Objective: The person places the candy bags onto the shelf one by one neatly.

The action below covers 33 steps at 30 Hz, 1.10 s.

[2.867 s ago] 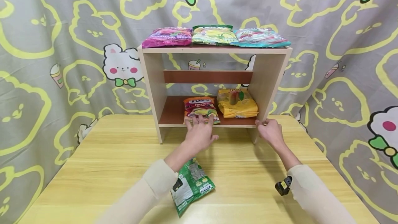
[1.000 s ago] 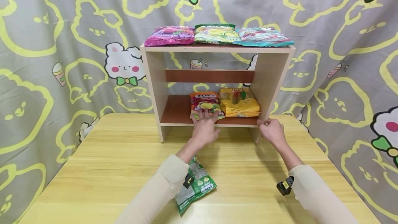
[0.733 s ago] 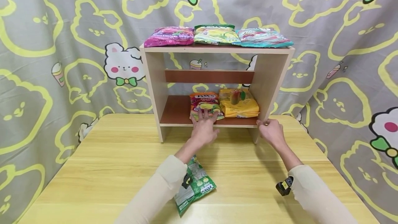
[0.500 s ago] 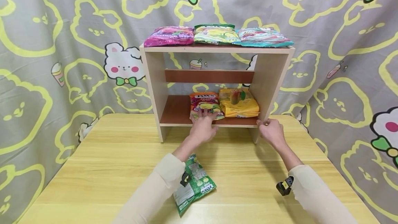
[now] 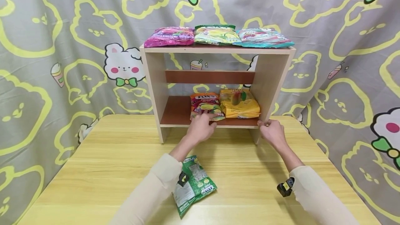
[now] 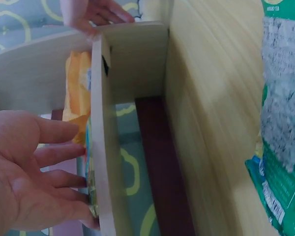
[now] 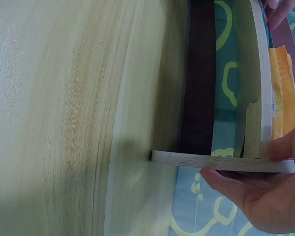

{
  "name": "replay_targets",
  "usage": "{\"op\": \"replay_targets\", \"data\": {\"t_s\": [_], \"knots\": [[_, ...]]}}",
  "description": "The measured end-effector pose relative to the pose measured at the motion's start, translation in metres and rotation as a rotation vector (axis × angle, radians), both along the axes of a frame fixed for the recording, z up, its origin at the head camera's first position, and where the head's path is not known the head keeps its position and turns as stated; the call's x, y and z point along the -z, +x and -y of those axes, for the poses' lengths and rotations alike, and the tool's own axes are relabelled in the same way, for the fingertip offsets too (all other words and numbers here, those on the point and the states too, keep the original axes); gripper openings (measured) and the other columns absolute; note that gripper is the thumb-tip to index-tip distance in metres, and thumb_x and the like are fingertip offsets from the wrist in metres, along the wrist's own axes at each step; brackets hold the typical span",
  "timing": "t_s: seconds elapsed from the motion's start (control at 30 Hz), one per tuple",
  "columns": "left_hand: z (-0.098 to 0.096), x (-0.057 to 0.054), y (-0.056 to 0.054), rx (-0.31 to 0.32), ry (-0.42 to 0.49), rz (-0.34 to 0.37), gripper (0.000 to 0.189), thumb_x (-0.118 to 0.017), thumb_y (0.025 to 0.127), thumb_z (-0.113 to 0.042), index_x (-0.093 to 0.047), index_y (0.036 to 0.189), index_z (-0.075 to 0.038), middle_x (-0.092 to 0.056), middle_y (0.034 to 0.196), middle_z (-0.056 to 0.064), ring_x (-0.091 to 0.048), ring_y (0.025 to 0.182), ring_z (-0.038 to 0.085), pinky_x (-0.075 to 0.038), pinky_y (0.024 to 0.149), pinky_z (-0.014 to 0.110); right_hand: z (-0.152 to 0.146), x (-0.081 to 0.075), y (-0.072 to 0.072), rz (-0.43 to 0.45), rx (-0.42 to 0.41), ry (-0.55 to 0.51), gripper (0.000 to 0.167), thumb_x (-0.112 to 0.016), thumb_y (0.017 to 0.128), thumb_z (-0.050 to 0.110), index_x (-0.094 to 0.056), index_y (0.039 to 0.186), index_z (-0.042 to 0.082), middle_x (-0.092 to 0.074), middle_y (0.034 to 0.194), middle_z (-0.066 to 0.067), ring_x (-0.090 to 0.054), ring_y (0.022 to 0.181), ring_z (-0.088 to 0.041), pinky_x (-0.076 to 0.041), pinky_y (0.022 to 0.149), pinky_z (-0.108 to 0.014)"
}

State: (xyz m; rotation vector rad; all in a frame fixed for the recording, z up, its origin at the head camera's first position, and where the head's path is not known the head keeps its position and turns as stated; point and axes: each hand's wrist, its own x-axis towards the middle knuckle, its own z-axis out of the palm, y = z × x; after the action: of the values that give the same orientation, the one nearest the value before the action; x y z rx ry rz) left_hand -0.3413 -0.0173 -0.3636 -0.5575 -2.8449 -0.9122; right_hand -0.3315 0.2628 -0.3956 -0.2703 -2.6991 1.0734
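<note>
On the lower board of a small wooden shelf (image 5: pixel 151 93) lies a red and orange bag of Fox's fruit candy (image 5: pixel 204 100). My left hand (image 5: pixel 200 127) touches its front edge, fingers spread and slightly bent in the left wrist view. Against the bag's right side sits a yellow candy bag (image 5: pixel 240 108) with a mango picture. My right hand (image 5: pixel 272 133) grips the front edge of the shelf's right side panel; the right wrist view shows the panel (image 7: pixel 211 161) between thumb and fingers. A green candy bag (image 5: pixel 197 183) lies on the table below my left forearm, which partly covers it.
Three candy bags line the shelf's top: a magenta bag (image 5: pixel 170 37), a yellow-green bag (image 5: pixel 217 35) and a turquoise bag (image 5: pixel 264 38). The shelf stands at the back of the wooden table (image 5: pixel 103 169), before a patterned curtain (image 5: pixel 75 79).
The red bag has slid right and back until it meets the yellow bag, with my left hand against it. Lately the left hand has drawn slightly back and left. My right hand keeps its place.
</note>
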Motion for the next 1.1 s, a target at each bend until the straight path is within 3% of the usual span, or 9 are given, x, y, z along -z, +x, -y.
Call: {"op": "replay_targets", "data": {"t_s": [0.07, 0.13, 0.2, 0.43, 0.67, 0.87, 1.0, 1.1], "knots": [[0.003, -0.002, -0.001, -0.007, 0.037, -0.003, 0.036, -0.059, 0.102, -0.022, -0.065, 0.135, -0.011, -0.071, 0.124, 0.017, -0.065, 0.07, 0.027, -0.056, 0.073, 0.044, 0.0, -0.001, 0.0, -0.002, -0.001, 0.0, 0.049, -0.051, 0.101, 0.041, -0.073, 0.094, -0.002, -0.071, 0.065, -0.007, -0.06, 0.066, -0.023, -0.044, 0.054, -0.032], [0.007, -0.004, -0.002, -0.017, 0.07, -0.009, 0.033, -0.059, 0.102, -0.021, -0.068, 0.13, -0.008, -0.075, 0.108, 0.012, -0.044, 0.049, 0.019, -0.043, 0.052, 0.034, 0.0, -0.001, 0.0, -0.004, 0.0, -0.003, 0.048, -0.051, 0.101, 0.041, -0.073, 0.093, -0.002, -0.07, 0.065, -0.007, -0.06, 0.065, -0.024, -0.043, 0.054, -0.032], [0.012, -0.006, -0.003, -0.036, 0.093, -0.028, 0.028, -0.06, 0.101, -0.021, -0.072, 0.123, -0.008, -0.076, 0.105, 0.009, -0.043, 0.05, 0.014, -0.039, 0.052, 0.029, 0.001, -0.002, 0.001, -0.007, -0.004, -0.003, 0.048, -0.051, 0.101, 0.041, -0.073, 0.092, -0.001, -0.07, 0.065, -0.007, -0.06, 0.065, -0.024, -0.043, 0.053, -0.032], [0.024, -0.011, -0.007, -0.113, 0.196, -0.06, 0.018, -0.064, 0.098, -0.02, -0.078, 0.104, -0.01, -0.077, 0.095, 0.003, -0.063, 0.073, 0.02, -0.051, 0.069, 0.034, 0.0, 0.0, 0.0, -0.006, -0.011, 0.008, 0.05, -0.05, 0.101, 0.04, -0.072, 0.091, -0.003, -0.068, 0.062, -0.004, -0.058, 0.065, -0.024, -0.043, 0.053, -0.032], [0.028, -0.02, 0.004, -0.111, 0.276, -0.107, 0.016, -0.066, 0.096, -0.016, -0.077, 0.102, -0.007, -0.077, 0.089, 0.005, -0.065, 0.064, 0.016, -0.05, 0.059, 0.03, 0.001, 0.0, 0.001, -0.006, 0.001, 0.007, 0.048, -0.05, 0.101, 0.041, -0.073, 0.087, 0.001, -0.068, 0.063, -0.005, -0.058, 0.066, -0.025, -0.042, 0.054, -0.032], [0.028, -0.024, 0.022, -0.054, 0.195, -0.119, 0.012, -0.066, 0.097, -0.018, -0.075, 0.096, -0.009, -0.075, 0.078, 0.0, -0.062, 0.061, 0.011, -0.049, 0.055, 0.026, 0.001, 0.0, 0.0, -0.008, 0.0, 0.004, 0.047, -0.051, 0.101, 0.04, -0.073, 0.089, 0.0, -0.068, 0.06, -0.003, -0.059, 0.064, -0.024, -0.043, 0.053, -0.032], [0.029, -0.021, 0.036, 0.018, 0.086, -0.104, 0.014, -0.067, 0.096, -0.016, -0.071, 0.084, -0.01, -0.065, 0.063, -0.002, -0.054, 0.051, 0.01, -0.044, 0.048, 0.024, 0.0, 0.001, 0.0, -0.009, 0.0, 0.003, 0.047, -0.051, 0.1, 0.04, -0.074, 0.093, 0.0, -0.068, 0.061, -0.003, -0.059, 0.064, -0.024, -0.043, 0.054, -0.032], [0.03, -0.014, 0.047, 0.083, -0.025, -0.09, 0.018, -0.068, 0.095, -0.015, -0.069, 0.078, -0.012, -0.06, 0.061, -0.004, -0.049, 0.049, 0.009, -0.042, 0.048, 0.022, 0.0, 0.0, 0.0, -0.004, -0.005, 0.005, 0.049, -0.05, 0.101, 0.04, -0.074, 0.097, -0.002, -0.07, 0.063, -0.006, -0.06, 0.064, -0.024, -0.044, 0.054, -0.032]]}}
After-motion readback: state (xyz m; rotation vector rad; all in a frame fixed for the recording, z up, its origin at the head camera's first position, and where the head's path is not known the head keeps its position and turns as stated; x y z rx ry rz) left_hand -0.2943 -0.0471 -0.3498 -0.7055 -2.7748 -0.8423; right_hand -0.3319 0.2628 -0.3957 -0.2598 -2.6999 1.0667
